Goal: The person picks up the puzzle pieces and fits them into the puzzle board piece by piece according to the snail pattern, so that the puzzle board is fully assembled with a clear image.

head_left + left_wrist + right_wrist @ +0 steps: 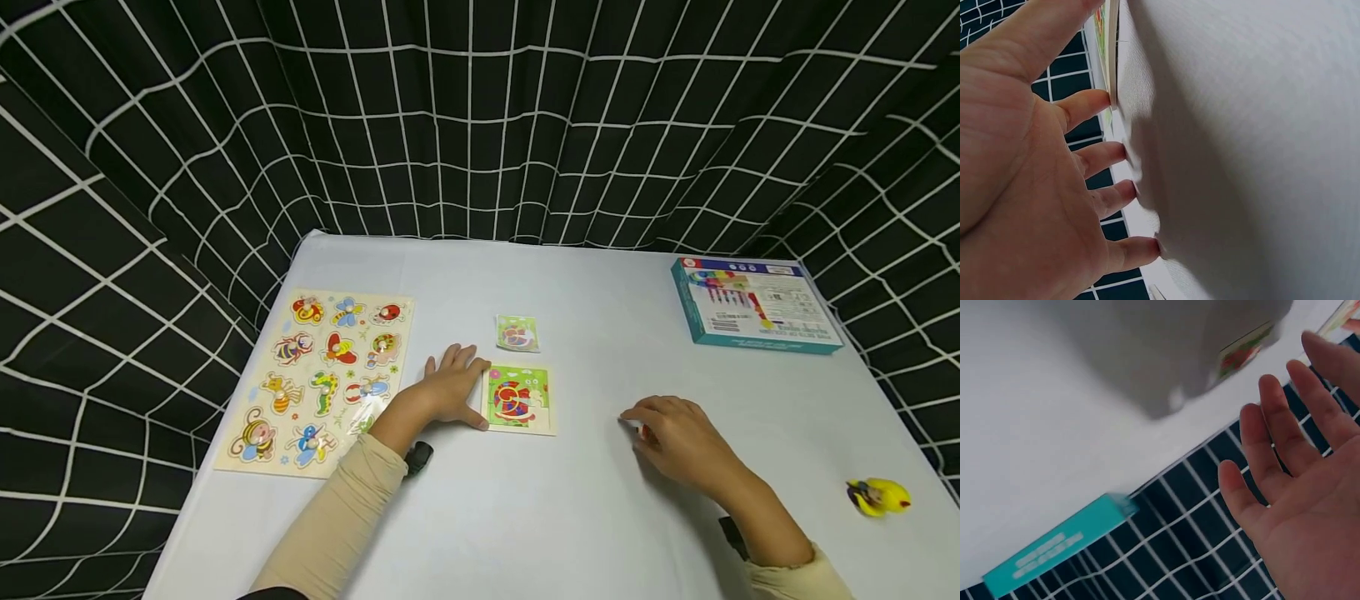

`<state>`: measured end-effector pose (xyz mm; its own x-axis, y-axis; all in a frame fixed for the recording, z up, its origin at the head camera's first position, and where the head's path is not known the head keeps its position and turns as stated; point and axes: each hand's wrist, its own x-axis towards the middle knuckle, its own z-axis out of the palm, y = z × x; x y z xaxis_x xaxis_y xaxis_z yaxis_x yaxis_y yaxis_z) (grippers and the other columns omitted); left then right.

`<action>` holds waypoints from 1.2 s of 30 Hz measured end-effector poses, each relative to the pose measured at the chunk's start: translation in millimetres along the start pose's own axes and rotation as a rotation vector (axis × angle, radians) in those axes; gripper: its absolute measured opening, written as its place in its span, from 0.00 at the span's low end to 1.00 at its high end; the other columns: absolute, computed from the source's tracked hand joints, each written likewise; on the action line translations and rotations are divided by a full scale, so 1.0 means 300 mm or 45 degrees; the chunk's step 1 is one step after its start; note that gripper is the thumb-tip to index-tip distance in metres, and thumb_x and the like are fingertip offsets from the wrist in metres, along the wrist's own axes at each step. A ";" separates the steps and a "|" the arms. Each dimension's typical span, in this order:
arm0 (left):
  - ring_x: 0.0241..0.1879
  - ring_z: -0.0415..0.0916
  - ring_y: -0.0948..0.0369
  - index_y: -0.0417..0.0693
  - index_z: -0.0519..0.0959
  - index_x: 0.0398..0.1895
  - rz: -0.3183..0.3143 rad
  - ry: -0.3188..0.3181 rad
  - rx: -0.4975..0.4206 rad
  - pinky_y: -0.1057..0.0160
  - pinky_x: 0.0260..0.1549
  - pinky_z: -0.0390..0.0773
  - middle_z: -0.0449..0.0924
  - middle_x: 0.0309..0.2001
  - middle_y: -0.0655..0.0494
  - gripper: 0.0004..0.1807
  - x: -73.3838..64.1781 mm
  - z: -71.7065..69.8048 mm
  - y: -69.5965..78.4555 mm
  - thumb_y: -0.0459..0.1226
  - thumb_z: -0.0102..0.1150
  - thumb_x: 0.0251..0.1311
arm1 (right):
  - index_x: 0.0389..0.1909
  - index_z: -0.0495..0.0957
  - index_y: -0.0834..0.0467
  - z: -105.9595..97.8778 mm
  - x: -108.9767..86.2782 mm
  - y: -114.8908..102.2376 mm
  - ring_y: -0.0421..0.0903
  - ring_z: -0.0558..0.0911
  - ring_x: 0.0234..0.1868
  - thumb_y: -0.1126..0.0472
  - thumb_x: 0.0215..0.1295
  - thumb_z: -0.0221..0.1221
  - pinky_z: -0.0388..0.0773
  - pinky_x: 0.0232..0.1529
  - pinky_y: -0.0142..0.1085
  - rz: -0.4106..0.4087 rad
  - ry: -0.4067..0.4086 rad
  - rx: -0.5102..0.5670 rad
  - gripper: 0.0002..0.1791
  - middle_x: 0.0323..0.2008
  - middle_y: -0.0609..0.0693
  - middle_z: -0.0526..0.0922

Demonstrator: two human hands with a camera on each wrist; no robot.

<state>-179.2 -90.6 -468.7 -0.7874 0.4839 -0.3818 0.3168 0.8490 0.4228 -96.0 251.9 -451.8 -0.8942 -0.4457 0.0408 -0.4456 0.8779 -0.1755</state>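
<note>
A small square snail puzzle (517, 400) in a pale wooden frame lies on the table. Beside its left edge my left hand (450, 392) is spread. Its thumb and index fingertip rest at the frame's corners, and the other fingertips touch the cloth. Behind the puzzle lies a small card (517, 333) with a similar snail picture. To the right my right hand (678, 437) hovers low, its fingers loosely bent. Under those fingers sits a small red and green picture piece (1244, 353), mostly hidden in the head view and apart from the fingertips in the right wrist view.
A wooden insect puzzle board (315, 379) lies at the left. A teal-edged box (757, 304) sits at the back right, a yellow toy duck (877, 497) at the right. Dark gridded curtains (472, 125) surround the white-covered table (465, 517).
</note>
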 end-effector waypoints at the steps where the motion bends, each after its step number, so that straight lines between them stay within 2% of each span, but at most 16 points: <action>1: 0.76 0.32 0.44 0.52 0.57 0.73 -0.004 -0.001 -0.001 0.32 0.68 0.41 0.41 0.78 0.45 0.54 0.001 0.000 -0.002 0.55 0.75 0.43 | 0.43 0.84 0.55 0.000 -0.005 0.007 0.60 0.79 0.51 0.66 0.47 0.72 0.69 0.54 0.60 0.011 -0.015 -0.003 0.19 0.46 0.55 0.83; 5: 0.76 0.32 0.44 0.52 0.57 0.73 -0.004 -0.003 -0.013 0.32 0.68 0.40 0.40 0.78 0.45 0.54 0.001 0.001 -0.006 0.54 0.75 0.43 | 0.42 0.84 0.55 0.008 -0.015 0.025 0.60 0.79 0.51 0.68 0.45 0.73 0.70 0.53 0.60 0.026 -0.052 -0.005 0.19 0.46 0.56 0.83; 14: 0.76 0.32 0.44 0.52 0.57 0.74 0.012 -0.009 -0.003 0.32 0.67 0.40 0.40 0.78 0.45 0.55 0.003 0.001 -0.005 0.55 0.75 0.43 | 0.42 0.85 0.56 0.012 -0.029 0.037 0.58 0.80 0.46 0.67 0.46 0.73 0.72 0.49 0.61 0.056 -0.033 -0.031 0.19 0.42 0.54 0.83; 21: 0.76 0.32 0.44 0.52 0.57 0.73 0.007 -0.003 0.002 0.32 0.67 0.41 0.41 0.77 0.45 0.55 0.002 -0.001 -0.004 0.55 0.75 0.43 | 0.39 0.85 0.56 0.019 -0.031 0.052 0.55 0.82 0.41 0.67 0.43 0.74 0.76 0.43 0.57 0.009 0.013 -0.031 0.19 0.39 0.53 0.84; 25: 0.76 0.33 0.44 0.52 0.57 0.73 0.012 -0.005 0.012 0.32 0.67 0.42 0.41 0.77 0.45 0.55 0.002 -0.001 -0.002 0.56 0.75 0.43 | 0.38 0.85 0.56 0.017 -0.027 0.049 0.54 0.82 0.40 0.66 0.42 0.75 0.76 0.43 0.57 -0.001 0.027 -0.042 0.18 0.38 0.52 0.84; 30: 0.76 0.33 0.44 0.52 0.57 0.74 0.006 -0.008 0.016 0.32 0.67 0.42 0.41 0.78 0.45 0.55 0.003 -0.001 -0.002 0.56 0.74 0.43 | 0.38 0.84 0.56 0.014 0.020 -0.007 0.54 0.82 0.43 0.65 0.42 0.75 0.75 0.47 0.56 -0.045 0.044 -0.018 0.18 0.39 0.52 0.84; 36: 0.76 0.33 0.44 0.52 0.57 0.74 0.002 -0.009 0.014 0.32 0.67 0.42 0.41 0.78 0.45 0.55 -0.003 -0.005 0.001 0.56 0.74 0.44 | 0.38 0.85 0.57 0.035 0.125 -0.119 0.50 0.81 0.43 0.63 0.44 0.76 0.76 0.49 0.52 -0.190 0.048 -0.023 0.17 0.38 0.50 0.84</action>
<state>-179.3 -91.0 -466.9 -0.7830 0.4870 -0.3869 0.3240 0.8503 0.4146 -113.1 202.1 -454.5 -0.8189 -0.5647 0.1023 -0.5739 0.8056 -0.1471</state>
